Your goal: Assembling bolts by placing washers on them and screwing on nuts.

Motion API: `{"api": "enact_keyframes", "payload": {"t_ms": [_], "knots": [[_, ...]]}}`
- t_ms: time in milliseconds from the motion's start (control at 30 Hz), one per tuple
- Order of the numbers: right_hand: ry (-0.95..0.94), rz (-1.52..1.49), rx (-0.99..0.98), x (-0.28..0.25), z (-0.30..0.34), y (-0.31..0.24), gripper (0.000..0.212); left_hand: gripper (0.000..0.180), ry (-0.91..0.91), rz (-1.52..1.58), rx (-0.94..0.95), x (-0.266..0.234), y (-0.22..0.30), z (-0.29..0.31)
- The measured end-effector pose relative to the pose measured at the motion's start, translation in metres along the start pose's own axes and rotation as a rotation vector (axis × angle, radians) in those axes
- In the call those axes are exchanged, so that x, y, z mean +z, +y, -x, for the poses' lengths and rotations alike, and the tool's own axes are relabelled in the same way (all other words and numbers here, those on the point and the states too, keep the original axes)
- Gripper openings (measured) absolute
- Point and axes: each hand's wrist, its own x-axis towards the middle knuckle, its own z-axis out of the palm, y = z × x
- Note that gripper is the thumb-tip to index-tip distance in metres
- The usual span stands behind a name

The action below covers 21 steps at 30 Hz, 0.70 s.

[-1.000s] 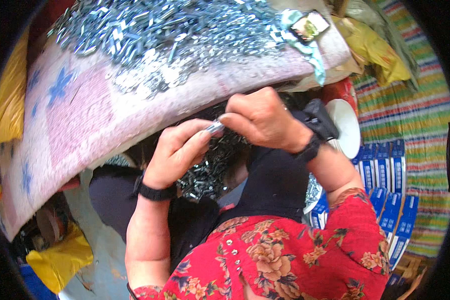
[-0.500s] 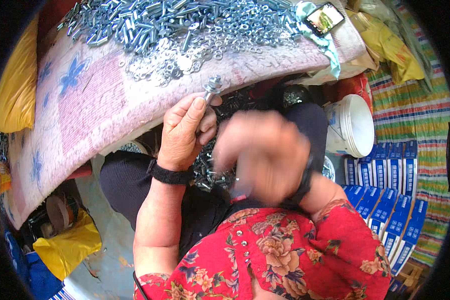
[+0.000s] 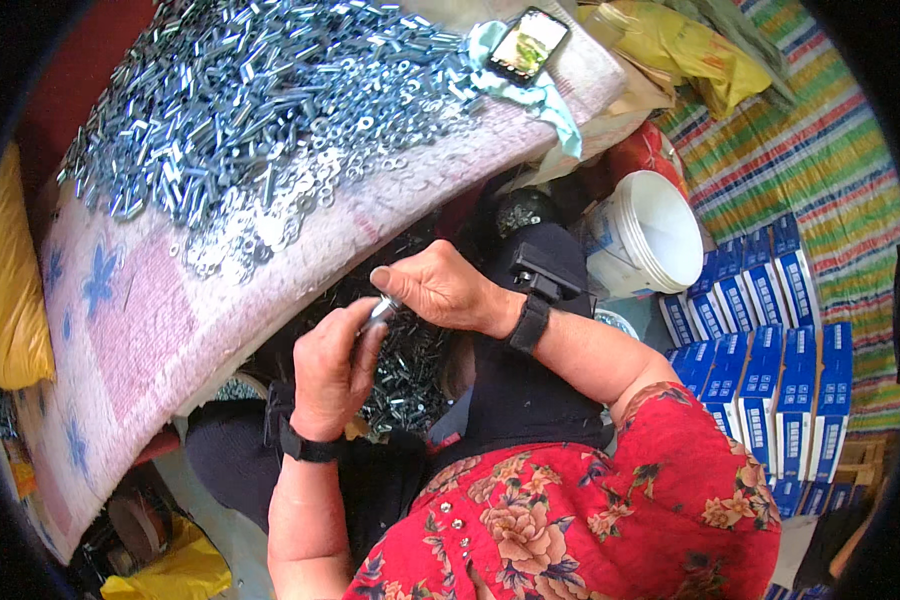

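Fingers (image 3: 340, 328) of our left hand (image 3: 322, 372) pinch a fastener (image 3: 378, 310) above a metal heap (image 3: 410, 372); our right hand (image 3: 448, 290) curls at its upper end, grip unclear. Whether it's complete, we can't tell; many parts (image 3: 260, 95) lie loose on the table (image 3: 155, 335).

Boxes (image 3: 760, 375), blue and white, right of frame, stacked in rows: lines of print along the narrow sides, small pale marks on the blue faces; too small to read surely. Bucket (image 3: 612, 245), white, right of centre: bluish printed patch on outer wall, illegible. Phone (image 3: 528, 47), top centre: lit screen, picture showing, small marks along lower edge, illegible.
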Motion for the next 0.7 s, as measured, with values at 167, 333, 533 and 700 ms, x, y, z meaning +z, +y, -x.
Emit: {"api": "enact_keyframes", "payload": {"t_ms": [167, 333, 533, 700], "knots": [[0.445, 0.465, -0.138, -0.078, -0.022, 0.023, 0.021, 0.031, -0.033, -0.114, 0.012, 0.011, -0.005, -0.003], [0.492, 0.805, 0.049, -0.171, -0.040, 0.079, 0.009, 0.024, -0.178, 0.044, -0.225, 0.010, -0.004, -0.004], [0.425, 1.039, 0.163, -0.203, -0.071, 0.122, 0.015, 0.021, -0.228, 0.058, -0.232, 0.013, -0.008, -0.006], [0.400, 1.172, 0.353, -0.212, -0.087, 0.121, 0.015, 0.019, -0.183, 0.058, -0.168, 0.021, -0.012, -0.009]]}}
